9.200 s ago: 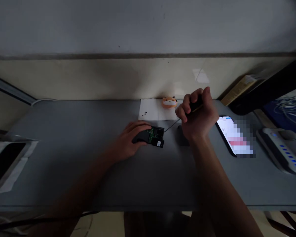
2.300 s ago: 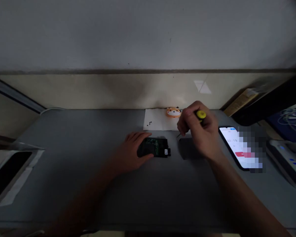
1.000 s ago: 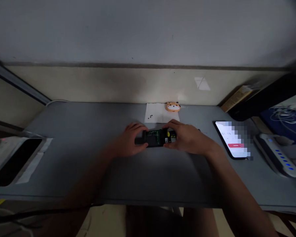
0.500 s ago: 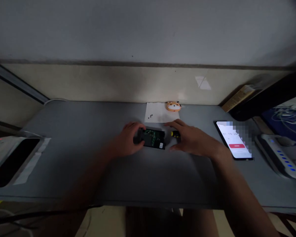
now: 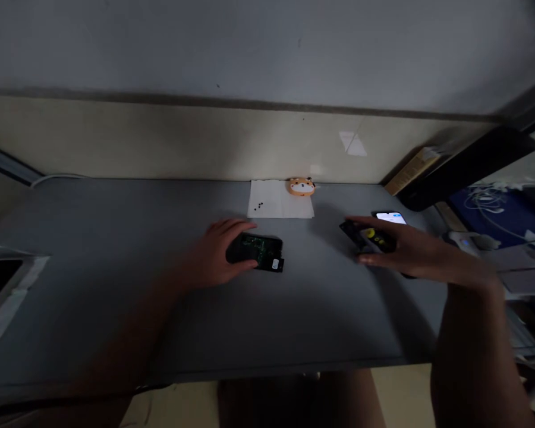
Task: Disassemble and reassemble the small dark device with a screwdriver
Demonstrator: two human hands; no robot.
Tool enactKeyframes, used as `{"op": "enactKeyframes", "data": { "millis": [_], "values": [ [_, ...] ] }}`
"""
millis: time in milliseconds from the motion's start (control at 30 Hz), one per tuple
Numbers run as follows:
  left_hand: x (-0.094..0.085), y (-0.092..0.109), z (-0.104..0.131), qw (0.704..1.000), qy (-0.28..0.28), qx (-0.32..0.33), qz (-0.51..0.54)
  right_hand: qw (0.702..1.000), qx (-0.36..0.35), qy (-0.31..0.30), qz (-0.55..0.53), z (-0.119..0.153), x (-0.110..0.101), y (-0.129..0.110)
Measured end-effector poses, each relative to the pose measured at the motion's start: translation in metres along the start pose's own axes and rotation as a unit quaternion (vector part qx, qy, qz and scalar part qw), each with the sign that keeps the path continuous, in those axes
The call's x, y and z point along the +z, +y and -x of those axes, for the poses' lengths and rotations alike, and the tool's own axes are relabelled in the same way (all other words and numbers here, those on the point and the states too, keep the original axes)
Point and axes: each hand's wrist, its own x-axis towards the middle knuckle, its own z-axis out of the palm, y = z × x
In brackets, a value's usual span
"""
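My left hand (image 5: 211, 255) grips the left end of a small, dark device with an exposed green circuit board (image 5: 264, 248), thumb at the near edge and fingers at the far edge. A white label marks the board's right corner. My right hand (image 5: 417, 255), raised over the table to the right, holds a dark flat piece with yellow parts (image 5: 369, 234) between thumb and fingers. Its exact kind is unclear in the dim light. Several tiny black screws (image 5: 259, 206) lie on a white sheet of paper (image 5: 276, 208) beyond the board.
An orange animal-faced case (image 5: 302, 186) rests on the paper's far right corner. Behind my right hand lies a lit phone (image 5: 391, 218), partly covered. A long black object (image 5: 468, 166) and cables (image 5: 485, 202) are at the right. A dark-screened device (image 5: 0, 279) sits at the left edge.
My right hand has moved right and up, away from the board, and now carries the dark piece over the phone. My left hand stays on the board. The view has turned right.
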Motion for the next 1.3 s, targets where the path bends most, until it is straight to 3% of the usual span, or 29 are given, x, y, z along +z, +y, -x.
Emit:
{"op": "enactKeyframes", "data": {
  "millis": [133,233,367,533,667,733,800,900,1067,1167,1300],
  "values": [
    [0.012,0.004,-0.001,1.000,-0.017,0.014,-0.017,0.995,-0.054,-0.027,-0.075,0.005,-0.009,0.007],
    [0.022,0.007,-0.003,0.999,-0.021,0.026,-0.022,0.994,-0.052,-0.030,-0.089,0.005,-0.005,0.008],
    [0.025,0.009,-0.003,0.999,-0.019,0.022,-0.014,1.000,-0.016,0.010,-0.021,-0.003,0.011,0.001],
    [0.025,0.010,-0.002,1.000,-0.020,0.008,-0.016,0.998,-0.039,-0.014,0.048,-0.022,0.038,-0.012],
    [0.027,0.011,-0.003,1.000,-0.018,0.003,-0.017,0.996,-0.027,-0.013,0.089,-0.027,0.047,-0.021],
    [0.029,0.013,-0.004,1.000,-0.020,0.000,-0.015,0.994,-0.068,0.043,0.067,-0.028,0.046,-0.031],
    [0.030,0.016,-0.005,1.000,-0.015,-0.005,-0.012,0.981,-0.133,0.141,0.015,-0.033,0.045,-0.045],
    [0.029,0.019,-0.004,1.000,-0.001,-0.002,0.002,0.931,-0.181,0.301,-0.099,-0.044,0.047,-0.069],
    [0.026,0.022,-0.001,0.999,0.004,0.034,0.005,0.843,-0.163,0.476,-0.192,-0.049,0.069,-0.078],
    [0.025,0.022,-0.001,0.998,0.008,0.068,-0.008,0.825,-0.190,0.496,-0.195,-0.044,0.086,-0.070],
    [0.026,0.022,-0.002,0.997,0.008,0.069,-0.019,0.823,-0.313,0.451,-0.145,-0.041,0.096,-0.065]
  ]
}}
